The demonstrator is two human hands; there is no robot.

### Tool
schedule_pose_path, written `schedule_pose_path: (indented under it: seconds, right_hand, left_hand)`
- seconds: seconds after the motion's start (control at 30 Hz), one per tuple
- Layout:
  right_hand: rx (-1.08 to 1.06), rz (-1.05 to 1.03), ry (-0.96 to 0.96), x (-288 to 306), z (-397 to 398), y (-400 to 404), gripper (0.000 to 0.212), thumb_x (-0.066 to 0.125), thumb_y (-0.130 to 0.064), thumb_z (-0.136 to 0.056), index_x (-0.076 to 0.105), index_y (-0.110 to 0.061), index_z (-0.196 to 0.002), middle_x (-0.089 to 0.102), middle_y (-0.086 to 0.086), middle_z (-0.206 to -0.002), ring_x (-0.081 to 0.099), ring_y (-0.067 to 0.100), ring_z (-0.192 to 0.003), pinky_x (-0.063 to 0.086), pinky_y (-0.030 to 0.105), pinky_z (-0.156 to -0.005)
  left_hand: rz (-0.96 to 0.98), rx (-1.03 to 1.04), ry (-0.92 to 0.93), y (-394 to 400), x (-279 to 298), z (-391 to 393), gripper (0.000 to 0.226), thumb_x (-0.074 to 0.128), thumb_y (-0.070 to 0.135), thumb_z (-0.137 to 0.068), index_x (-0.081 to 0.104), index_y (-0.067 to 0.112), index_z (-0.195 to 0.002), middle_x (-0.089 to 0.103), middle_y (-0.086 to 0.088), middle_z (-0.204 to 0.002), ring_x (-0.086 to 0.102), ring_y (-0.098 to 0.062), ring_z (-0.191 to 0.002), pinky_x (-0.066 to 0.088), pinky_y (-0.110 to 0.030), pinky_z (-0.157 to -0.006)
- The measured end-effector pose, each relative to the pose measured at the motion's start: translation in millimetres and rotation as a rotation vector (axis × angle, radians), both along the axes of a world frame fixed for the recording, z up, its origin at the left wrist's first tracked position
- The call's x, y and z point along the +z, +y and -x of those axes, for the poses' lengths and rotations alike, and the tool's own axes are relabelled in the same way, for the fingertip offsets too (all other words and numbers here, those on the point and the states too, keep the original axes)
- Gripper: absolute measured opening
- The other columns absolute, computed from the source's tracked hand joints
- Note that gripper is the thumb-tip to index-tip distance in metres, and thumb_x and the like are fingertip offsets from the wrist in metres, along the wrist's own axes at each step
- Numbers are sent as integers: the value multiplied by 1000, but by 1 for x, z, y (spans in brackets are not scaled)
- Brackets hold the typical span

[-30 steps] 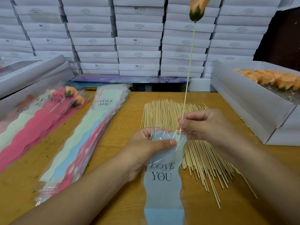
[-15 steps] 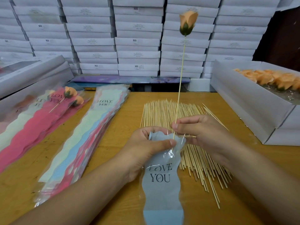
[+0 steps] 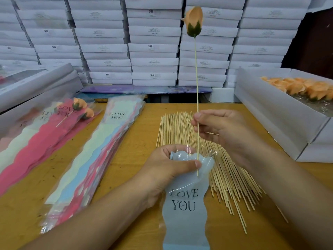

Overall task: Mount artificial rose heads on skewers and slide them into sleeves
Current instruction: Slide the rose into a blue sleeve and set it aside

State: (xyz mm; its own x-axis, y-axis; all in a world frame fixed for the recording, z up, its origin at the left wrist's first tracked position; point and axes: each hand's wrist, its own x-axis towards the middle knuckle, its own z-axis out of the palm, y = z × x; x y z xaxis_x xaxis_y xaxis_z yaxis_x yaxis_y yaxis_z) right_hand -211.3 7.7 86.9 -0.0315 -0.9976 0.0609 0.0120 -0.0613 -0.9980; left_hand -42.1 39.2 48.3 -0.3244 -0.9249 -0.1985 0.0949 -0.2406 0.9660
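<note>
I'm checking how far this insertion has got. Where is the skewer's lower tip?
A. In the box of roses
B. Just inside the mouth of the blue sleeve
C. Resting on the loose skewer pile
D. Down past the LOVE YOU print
B: the skewer ends just below the left hand's thumb at the blue sleeve's mouth, above the print.

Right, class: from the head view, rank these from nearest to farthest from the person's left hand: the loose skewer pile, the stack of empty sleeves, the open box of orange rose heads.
From the left hand:
1. Loose skewer pile, just to its right on the table.
2. Stack of empty sleeves, to its left.
3. Open box of orange rose heads, far right at the table's edge.
</note>
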Motion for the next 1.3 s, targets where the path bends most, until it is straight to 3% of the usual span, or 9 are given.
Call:
schedule_pose_path:
  seconds: [0.27, 0.4, 0.57, 0.67, 0.8, 0.9, 1.07, 1.2, 1.3]
  right_hand:
    - [56, -72, 28, -9, -6, 4, 17, 77, -24, -80, 79, -15, -94, 78, -2, -96, 70, 15, -97, 55, 33, -85]
    - [89, -76, 63, -10, -7, 7, 14, 77, -25, -80, 80, -16, -91, 78, -2, -95, 71, 16, -96, 57, 27, -75]
    - [80, -65, 84, -4, -2, 7, 35, 79, -37, -64, 79, -15, -92, 77, 1, -97, 70, 17, -97, 56, 33, -81]
    - [54, -25, 18, 4, 3, 5, 20, 75, -31, -80, 76, -14, -91, 77, 2, -95, 70, 14, -89, 53, 28, -76]
    - [-77, 29, -50, 11, 10, 0, 13, 67, -25, -93, 73, -14, -89, 76, -1, -84, 67, 8, -77, 54, 19, -65]
    - [-111, 41, -51, 11, 13, -1, 12, 67, -19, -92, 75, -15, -85, 76, -1, -83, 66, 10, -79, 55, 18, -63]
    - [-22, 42, 7, 8, 12, 1, 19, 67, -17, -91, 80, -17, -77, 76, 0, -87, 65, 12, -82, 54, 23, -71]
    - [38, 11, 74, 3, 10, 4, 14, 70, -22, -88, 81, -19, -81, 78, -1, -93, 69, 7, -82, 53, 24, -73]
    - [56, -9, 123, -1, 9, 6, 11, 72, -26, -85, 82, -20, -84, 78, -3, -95, 70, 6, -83, 54, 26, -77]
  left_hand:
    - [10, 69, 83, -7, 3, -5, 25, 87, 12, -63, 79, 27, -81, 78, -10, -88, 73, -22, -70, 59, -30, -60]
    - [17, 84, 97, -8, 2, -6, 27, 89, 8, -67, 79, 27, -84, 77, -16, -99, 73, -28, -79, 61, -38, -73]
    - [9, 41, 77, -5, 3, -5, 39, 87, 11, -64, 74, 19, -100, 77, -15, -98, 74, -26, -78, 61, -32, -65]
    - [-7, 8, 30, 0, -1, 0, 44, 87, 10, -68, 71, 17, -109, 78, -14, -97, 73, -24, -76, 58, -29, -64]
    - [-28, -29, 18, 5, -6, 6, 30, 87, 6, -70, 78, 23, -93, 78, -13, -92, 72, -21, -71, 57, -27, -62]
    - [-35, -49, 13, 5, -7, 6, 27, 87, 6, -70, 79, 26, -87, 77, -12, -88, 71, -20, -67, 57, -27, -61]
    - [-43, -15, 19, 1, -6, 3, 41, 86, 4, -71, 72, 14, -109, 78, -13, -91, 72, -19, -68, 56, -25, -60]
    - [-33, 13, 66, -2, -3, -1, 44, 87, 5, -65, 73, 14, -106, 78, -14, -93, 74, -20, -71, 57, -26, -59]
    - [-25, 34, 106, -3, -1, -3, 55, 88, 10, -55, 71, 14, -107, 78, -14, -98, 75, -24, -81, 61, -30, -68]
